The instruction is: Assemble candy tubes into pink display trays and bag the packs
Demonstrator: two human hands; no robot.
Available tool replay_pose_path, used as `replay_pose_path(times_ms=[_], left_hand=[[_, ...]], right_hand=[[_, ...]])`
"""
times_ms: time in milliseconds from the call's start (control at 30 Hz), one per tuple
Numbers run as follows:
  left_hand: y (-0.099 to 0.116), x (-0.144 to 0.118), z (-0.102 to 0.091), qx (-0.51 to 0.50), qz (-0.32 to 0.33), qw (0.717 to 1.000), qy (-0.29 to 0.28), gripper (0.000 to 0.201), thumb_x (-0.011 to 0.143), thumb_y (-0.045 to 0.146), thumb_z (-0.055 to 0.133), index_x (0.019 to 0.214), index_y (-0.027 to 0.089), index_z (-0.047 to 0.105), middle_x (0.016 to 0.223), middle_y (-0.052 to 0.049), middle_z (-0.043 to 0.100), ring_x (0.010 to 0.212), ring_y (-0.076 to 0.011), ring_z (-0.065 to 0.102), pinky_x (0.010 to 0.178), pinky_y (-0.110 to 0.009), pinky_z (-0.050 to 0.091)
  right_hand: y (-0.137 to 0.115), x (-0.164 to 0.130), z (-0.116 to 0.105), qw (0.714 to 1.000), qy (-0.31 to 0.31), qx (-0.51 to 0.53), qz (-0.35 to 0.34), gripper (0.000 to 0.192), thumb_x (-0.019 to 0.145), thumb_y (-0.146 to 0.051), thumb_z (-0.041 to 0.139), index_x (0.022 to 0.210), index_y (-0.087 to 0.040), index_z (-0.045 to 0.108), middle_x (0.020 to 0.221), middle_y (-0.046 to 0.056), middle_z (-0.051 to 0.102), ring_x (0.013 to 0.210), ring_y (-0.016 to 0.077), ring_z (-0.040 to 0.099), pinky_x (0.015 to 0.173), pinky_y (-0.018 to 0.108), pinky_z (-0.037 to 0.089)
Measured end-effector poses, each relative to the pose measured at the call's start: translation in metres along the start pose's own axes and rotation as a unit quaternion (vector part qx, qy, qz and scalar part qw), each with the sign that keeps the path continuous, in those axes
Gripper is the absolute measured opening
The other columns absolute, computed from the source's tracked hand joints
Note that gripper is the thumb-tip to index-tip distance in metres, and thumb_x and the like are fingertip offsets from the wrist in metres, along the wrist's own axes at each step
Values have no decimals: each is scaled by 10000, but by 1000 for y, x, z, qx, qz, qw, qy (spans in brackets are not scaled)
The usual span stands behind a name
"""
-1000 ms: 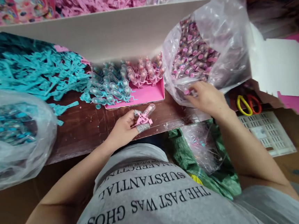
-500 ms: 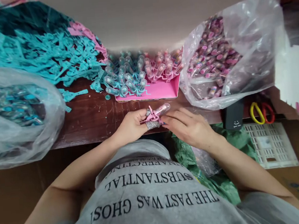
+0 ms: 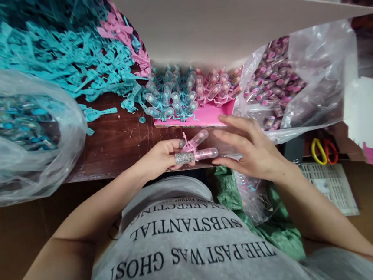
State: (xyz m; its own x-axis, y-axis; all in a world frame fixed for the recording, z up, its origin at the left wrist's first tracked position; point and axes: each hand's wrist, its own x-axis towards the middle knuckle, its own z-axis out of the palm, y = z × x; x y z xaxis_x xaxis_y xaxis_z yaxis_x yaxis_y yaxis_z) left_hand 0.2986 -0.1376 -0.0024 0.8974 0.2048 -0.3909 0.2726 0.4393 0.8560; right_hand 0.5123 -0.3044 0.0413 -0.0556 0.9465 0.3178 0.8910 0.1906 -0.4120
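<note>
Between the wrapped thumb and fingers of my left hand (image 3: 162,158) is a pink plastic toy (image 3: 190,145) with two clear capsules pointing right. Grey tape covers at least one of those fingertips. My right hand (image 3: 248,150) is apart from the toy, just to its right, fingers spread and holding nothing. Beyond both hands stands a pink display box (image 3: 210,115) with a tall raised lid. Rows of teal capsule toys (image 3: 172,95) fill its left side, and pink capsule toys (image 3: 217,85) its right.
Teal plastic parts (image 3: 68,59) are heaped at the left, with pink parts (image 3: 120,30) beside them. A clear bag of teal-capped capsules (image 3: 11,120) lies nearer; another holds pink-capped capsules (image 3: 275,77). Yellow and red scissors (image 3: 319,151) rest at the table's right edge.
A second capsule now shows on the pink toy in my left hand. My right hand has let go, moved right and spread its fingers. The view has shifted slightly.
</note>
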Motion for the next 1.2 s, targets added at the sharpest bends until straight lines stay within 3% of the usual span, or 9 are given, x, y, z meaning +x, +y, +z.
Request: replay_pose_path(times_ms=[133, 233, 400, 600, 733, 833, 900, 1033, 1200], left_hand=[[1, 5, -2, 3, -35, 996, -76, 268, 853, 390, 798, 943, 162, 690, 797, -65, 766, 581, -98, 579, 550, -228, 449], [2, -6, -27, 95, 10, 993, -65, 290, 889, 361, 782, 1081, 176, 669, 916, -74, 785, 744, -141, 699, 682, -258, 558], [22, -41, -92, 268, 4, 963, 2, 277, 952, 395, 725, 1169, 222, 726, 1004, -73, 798, 877, -182, 747, 789, -291, 606], [72, -53, -137, 335, 58, 930, 141, 245, 901, 477, 779, 1062, 293, 791, 1057, -46, 808, 920, -217, 732, 857, -334, 596], [98, -50, -158, 383, 99, 900, 185, 287, 912, 468, 772, 1146, 303, 786, 1090, -25, 806, 936, -218, 713, 851, -326, 540], [116, -24, -172, 426, 121, 860, 252, 321, 937, 454, 726, 1176, 243, 762, 1097, -38, 791, 938, -211, 695, 890, -336, 516], [128, 9, -181, 481, 142, 805, 316, 296, 925, 383, 727, 1168, 215, 745, 1094, -32, 770, 924, -201, 657, 934, -344, 490], [143, 90, -192, 605, 179, 705, 324, 326, 899, 245, 768, 1209, 192, 684, 1281, -32, 717, 1227, -232, 535, 1163, -367, 318], [142, 146, -183, 627, 142, 711, 285, 232, 1047, 230, 557, 1237, 125, 637, 1206, -44, 722, 1236, -186, 469, 1219, -340, 205]], right_hand=[[8, 24, 2, 985, -118, 76, -102, 296, 1074, -405, 613, 1345, -345, 717, 1451, 38, 709, 1393, 260, 605, 1137, 516, 542], [22, 31, -13, 985, -120, 117, -42, 293, 1094, -456, 576, 1290, -305, 731, 1238, 27, 799, 1118, 198, 749, 972, 394, 617], [51, 36, -37, 980, -58, -97, 162, 447, 1071, -617, 505, 1232, -292, 764, 1189, 83, 804, 1042, 284, 764, 835, 429, 594], [65, 68, -24, 957, -155, -153, 189, 458, 1063, -610, 490, 1156, -265, 776, 1209, 103, 790, 988, 303, 744, 728, 407, 534], [70, 77, -30, 962, -194, -124, 145, 508, 1071, -646, 437, 1062, -274, 783, 1115, 98, 796, 902, 288, 735, 697, 399, 512], [77, 78, -31, 972, -183, -102, 103, 594, 1060, -722, 393, 957, -268, 762, 989, 84, 791, 775, 247, 707, 648, 363, 490], [79, 81, -27, 976, -170, -109, 81, 629, 1055, -747, 373, 910, -259, 741, 893, 82, 776, 712, 227, 681, 624, 345, 479], [65, 100, -19, 962, -164, -178, 124, 533, 1075, -654, 446, 960, -227, 744, 983, 135, 796, 777, 268, 709, 632, 367, 474], [43, 117, -29, 924, -255, -216, 187, 266, 1053, -430, 621, 1034, -197, 750, 1120, 138, 800, 897, 290, 753, 664, 354, 464]])
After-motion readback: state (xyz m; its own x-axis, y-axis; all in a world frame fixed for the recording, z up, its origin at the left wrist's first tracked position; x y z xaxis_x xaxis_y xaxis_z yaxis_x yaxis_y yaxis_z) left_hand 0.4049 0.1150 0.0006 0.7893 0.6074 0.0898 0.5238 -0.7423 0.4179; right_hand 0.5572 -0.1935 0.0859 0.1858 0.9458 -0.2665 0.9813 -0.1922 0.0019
